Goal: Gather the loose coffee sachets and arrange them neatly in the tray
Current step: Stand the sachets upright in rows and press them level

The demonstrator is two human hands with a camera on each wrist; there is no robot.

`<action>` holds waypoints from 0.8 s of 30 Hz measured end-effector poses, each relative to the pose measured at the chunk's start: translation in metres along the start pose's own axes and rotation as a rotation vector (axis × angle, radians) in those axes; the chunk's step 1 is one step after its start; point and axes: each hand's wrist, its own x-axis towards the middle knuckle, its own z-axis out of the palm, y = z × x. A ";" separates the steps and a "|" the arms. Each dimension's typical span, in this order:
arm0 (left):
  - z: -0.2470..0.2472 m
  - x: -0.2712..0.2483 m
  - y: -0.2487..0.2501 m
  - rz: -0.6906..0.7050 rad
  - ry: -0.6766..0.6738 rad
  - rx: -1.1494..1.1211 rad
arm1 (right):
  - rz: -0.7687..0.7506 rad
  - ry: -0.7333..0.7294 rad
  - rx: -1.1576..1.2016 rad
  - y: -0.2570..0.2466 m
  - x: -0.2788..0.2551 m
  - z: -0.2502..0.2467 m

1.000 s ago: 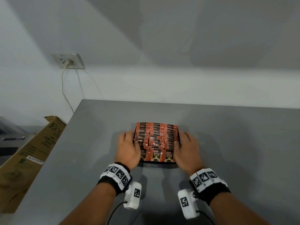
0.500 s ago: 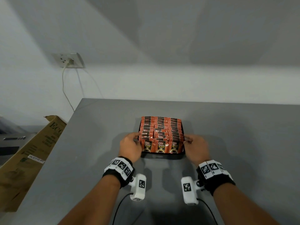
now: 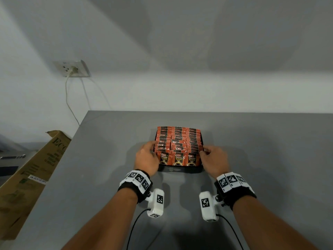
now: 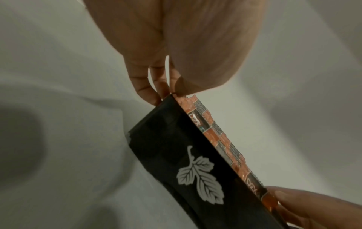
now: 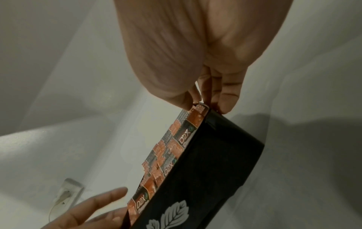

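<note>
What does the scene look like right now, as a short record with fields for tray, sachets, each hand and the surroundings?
tray: black tray on grey table, white leaf print on its front wall
sachets: orange coffee sachets fill it in three rows
left hand: left hand holds the tray's left edge
right hand: right hand pinches the right edge
surroundings: cardboard box, wall socket

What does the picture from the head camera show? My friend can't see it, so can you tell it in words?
Two hands hold the sides of a black tray packed with rows of orange coffee sachets on a grey table: the left hand at its left edge, the right hand at its right. A cardboard box leans beside the table, and a wall socket has a cord plugged in.
</note>
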 end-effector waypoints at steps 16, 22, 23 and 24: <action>0.000 -0.011 -0.006 0.059 0.030 0.068 | -0.054 -0.037 -0.063 -0.003 -0.005 0.006; -0.006 -0.013 -0.006 -0.064 -0.008 0.016 | -0.042 -0.070 -0.049 0.003 -0.007 0.007; -0.007 -0.015 -0.003 -0.069 -0.018 0.005 | -0.037 -0.080 -0.055 0.004 -0.006 0.008; -0.008 -0.015 -0.002 -0.066 -0.017 -0.011 | -0.035 -0.079 -0.056 0.003 -0.006 0.008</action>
